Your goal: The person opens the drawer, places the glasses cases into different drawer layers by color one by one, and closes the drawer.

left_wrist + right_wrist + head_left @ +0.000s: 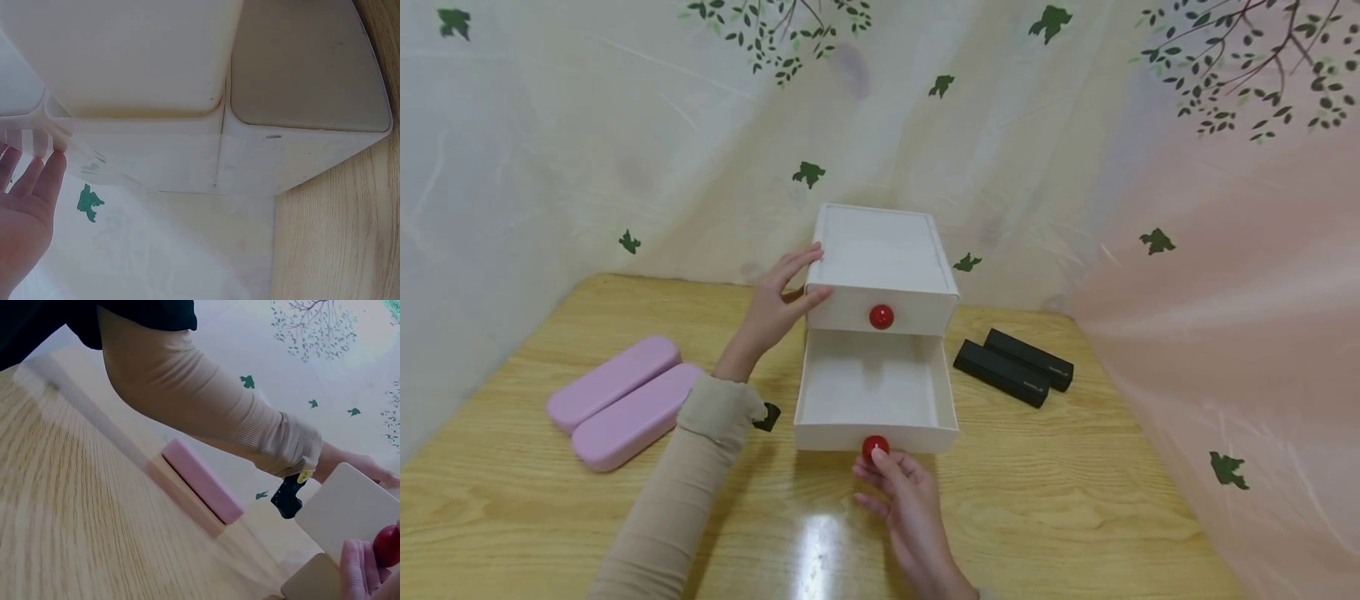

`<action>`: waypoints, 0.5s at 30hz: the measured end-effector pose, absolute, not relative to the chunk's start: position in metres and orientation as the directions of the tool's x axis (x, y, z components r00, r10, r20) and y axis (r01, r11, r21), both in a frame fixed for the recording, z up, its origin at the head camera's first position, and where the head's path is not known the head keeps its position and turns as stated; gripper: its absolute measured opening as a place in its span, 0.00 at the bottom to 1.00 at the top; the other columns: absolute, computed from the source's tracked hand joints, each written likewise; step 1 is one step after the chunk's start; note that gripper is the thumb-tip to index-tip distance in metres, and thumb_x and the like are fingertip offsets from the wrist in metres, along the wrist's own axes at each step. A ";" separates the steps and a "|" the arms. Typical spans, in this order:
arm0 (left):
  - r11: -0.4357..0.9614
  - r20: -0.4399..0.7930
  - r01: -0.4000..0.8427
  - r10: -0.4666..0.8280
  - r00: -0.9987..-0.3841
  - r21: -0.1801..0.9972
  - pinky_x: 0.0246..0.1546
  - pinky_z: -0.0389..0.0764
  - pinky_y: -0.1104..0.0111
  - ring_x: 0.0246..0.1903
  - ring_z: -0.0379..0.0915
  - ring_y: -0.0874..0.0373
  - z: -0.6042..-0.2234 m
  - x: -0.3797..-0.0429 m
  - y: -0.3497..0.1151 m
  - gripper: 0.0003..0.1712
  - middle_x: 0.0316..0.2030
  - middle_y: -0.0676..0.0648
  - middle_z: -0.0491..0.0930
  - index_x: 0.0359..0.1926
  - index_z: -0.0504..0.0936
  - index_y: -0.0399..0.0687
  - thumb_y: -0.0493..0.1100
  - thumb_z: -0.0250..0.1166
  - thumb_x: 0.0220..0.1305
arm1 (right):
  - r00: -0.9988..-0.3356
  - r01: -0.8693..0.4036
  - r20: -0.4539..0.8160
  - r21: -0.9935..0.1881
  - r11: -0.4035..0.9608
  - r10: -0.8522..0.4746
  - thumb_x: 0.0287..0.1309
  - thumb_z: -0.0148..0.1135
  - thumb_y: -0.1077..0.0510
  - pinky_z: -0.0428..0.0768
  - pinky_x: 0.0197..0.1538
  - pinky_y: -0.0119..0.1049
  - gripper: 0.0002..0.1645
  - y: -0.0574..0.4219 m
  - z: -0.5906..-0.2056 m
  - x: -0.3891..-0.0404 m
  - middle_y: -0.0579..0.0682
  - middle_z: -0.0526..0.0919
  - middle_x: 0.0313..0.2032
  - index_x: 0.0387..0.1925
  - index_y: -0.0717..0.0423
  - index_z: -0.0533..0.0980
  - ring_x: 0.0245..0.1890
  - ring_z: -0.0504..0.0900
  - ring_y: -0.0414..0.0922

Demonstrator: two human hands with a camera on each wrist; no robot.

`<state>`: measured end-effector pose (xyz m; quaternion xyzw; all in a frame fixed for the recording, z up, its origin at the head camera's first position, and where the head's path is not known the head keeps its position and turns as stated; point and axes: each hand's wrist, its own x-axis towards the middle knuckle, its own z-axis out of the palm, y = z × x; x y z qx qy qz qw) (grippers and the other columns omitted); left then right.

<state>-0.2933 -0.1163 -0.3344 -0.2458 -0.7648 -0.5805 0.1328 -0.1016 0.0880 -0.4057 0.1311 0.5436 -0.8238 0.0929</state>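
Observation:
A white two-drawer box (880, 250) stands mid-table, its lower drawer (835, 438) pulled well out with a bare floor. The upper drawer (917, 313), with a red knob (882, 317), is closed. My right hand (913, 508) pinches the lower drawer's red knob (872, 443), thumb on its front and fingers underneath. My left hand (771, 304) rests against the box's upper left side, fingers extended along its top edge and thumb near the front corner. In the left wrist view, the fingertips (55, 165) touch the white edge.
Two pink oblong cases (617, 379) lie side by side at the left, partly behind the left sleeve (662, 483). To the box's right are two black oblong boxes (1003, 372). A curtain (880, 125) with leaf prints hangs behind the wooden table (1075, 500).

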 end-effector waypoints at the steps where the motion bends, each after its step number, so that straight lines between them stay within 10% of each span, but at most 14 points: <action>1: 0.206 0.490 0.532 0.222 -0.843 0.822 0.62 0.71 0.49 0.71 0.57 0.54 -0.334 -0.293 -0.117 0.31 0.72 0.51 0.62 0.68 0.69 0.50 0.40 0.65 0.65 | -0.949 0.299 -0.315 -0.872 -0.387 -0.022 0.62 0.62 0.53 0.84 0.43 0.34 0.08 0.089 -0.406 -0.102 0.44 0.86 0.36 0.38 0.53 0.75 0.40 0.85 0.38; 15: 0.218 0.492 0.537 0.228 -0.840 0.815 0.62 0.72 0.50 0.70 0.58 0.54 -0.335 -0.294 -0.118 0.31 0.71 0.52 0.62 0.67 0.70 0.51 0.42 0.65 0.64 | -0.919 0.383 -0.361 -0.914 -0.133 -0.160 0.63 0.61 0.49 0.84 0.49 0.38 0.32 0.126 -0.400 -0.108 0.54 0.85 0.48 0.60 0.68 0.67 0.46 0.84 0.43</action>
